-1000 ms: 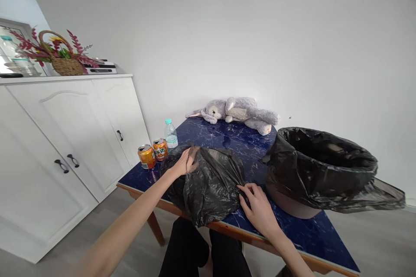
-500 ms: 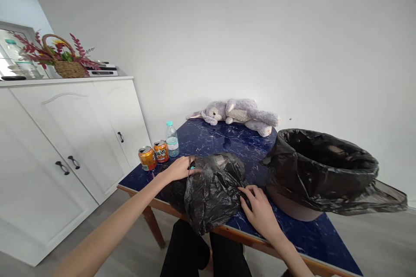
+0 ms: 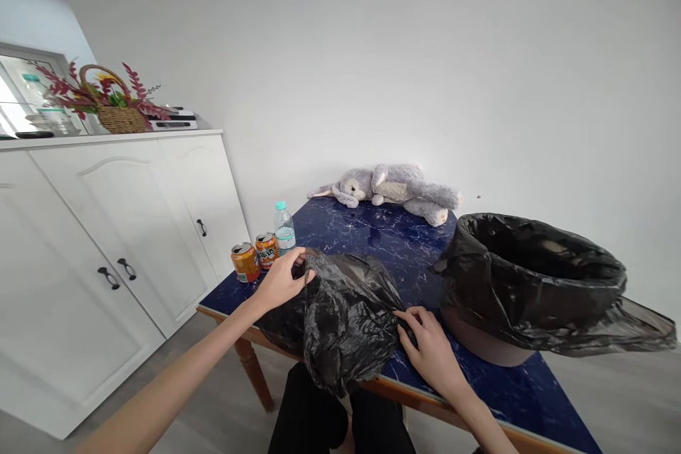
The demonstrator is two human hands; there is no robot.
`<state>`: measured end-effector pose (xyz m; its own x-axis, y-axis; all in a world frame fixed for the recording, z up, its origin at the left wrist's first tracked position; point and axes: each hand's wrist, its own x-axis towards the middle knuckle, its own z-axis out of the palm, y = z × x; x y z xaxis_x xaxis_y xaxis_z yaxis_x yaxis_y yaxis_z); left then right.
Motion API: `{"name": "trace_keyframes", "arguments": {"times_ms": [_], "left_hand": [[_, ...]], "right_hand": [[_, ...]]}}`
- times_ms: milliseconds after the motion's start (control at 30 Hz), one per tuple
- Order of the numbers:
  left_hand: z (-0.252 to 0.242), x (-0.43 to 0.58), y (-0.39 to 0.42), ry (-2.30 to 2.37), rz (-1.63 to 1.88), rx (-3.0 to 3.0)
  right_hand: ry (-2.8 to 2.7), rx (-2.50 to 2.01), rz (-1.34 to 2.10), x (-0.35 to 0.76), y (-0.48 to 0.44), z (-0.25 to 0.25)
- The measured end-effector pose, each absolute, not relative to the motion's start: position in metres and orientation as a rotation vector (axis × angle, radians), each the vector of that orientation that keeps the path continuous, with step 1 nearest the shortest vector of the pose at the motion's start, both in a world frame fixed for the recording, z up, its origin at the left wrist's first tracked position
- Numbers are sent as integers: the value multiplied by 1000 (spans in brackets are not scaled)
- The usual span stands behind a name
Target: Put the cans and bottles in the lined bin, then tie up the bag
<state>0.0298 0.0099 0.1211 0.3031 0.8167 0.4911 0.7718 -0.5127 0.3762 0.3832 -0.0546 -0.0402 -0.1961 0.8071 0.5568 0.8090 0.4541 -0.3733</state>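
A crumpled black plastic bag (image 3: pixel 348 316) lies at the front edge of the blue marbled table (image 3: pixel 409 273), partly hanging over it. My left hand (image 3: pixel 281 278) pinches the bag's upper left edge between thumb and fingers. At the bag's right side, my right hand (image 3: pixel 425 340) is closed on a gathered part of it, resting low near the tabletop. Two orange drink cans (image 3: pixel 245 262) and a clear bottle with a teal cap (image 3: pixel 284 227) stand just beyond my left hand. What is inside the bag, if anything, is hidden.
On the right stands a bin (image 3: pixel 486 337) lined with a black bag folded over its rim. A grey plush rabbit (image 3: pixel 396 188) lies at the table's back against the wall. White cabinets (image 3: pixel 133 227) at the left carry a flower basket (image 3: pixel 121 118).
My left hand has shifted slightly up and now pinches the bag's edge, pulling it up a little. My right hand stays on the bag. The view has tilted slightly.
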Motion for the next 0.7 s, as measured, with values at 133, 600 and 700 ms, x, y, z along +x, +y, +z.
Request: {"name": "trace_keyframes", "arguments": {"times_ms": [133, 600, 700], "left_hand": [[119, 33, 6, 1601, 1094, 2488], [103, 32, 20, 1726, 1123, 2581], [104, 33, 20, 1648, 1089, 2602]], "right_hand": [[-1994, -1352, -1, 383, -56, -39], [-2005, -1316, 2, 385, -53, -39], [-1998, -1317, 1, 385, -53, -40]]}}
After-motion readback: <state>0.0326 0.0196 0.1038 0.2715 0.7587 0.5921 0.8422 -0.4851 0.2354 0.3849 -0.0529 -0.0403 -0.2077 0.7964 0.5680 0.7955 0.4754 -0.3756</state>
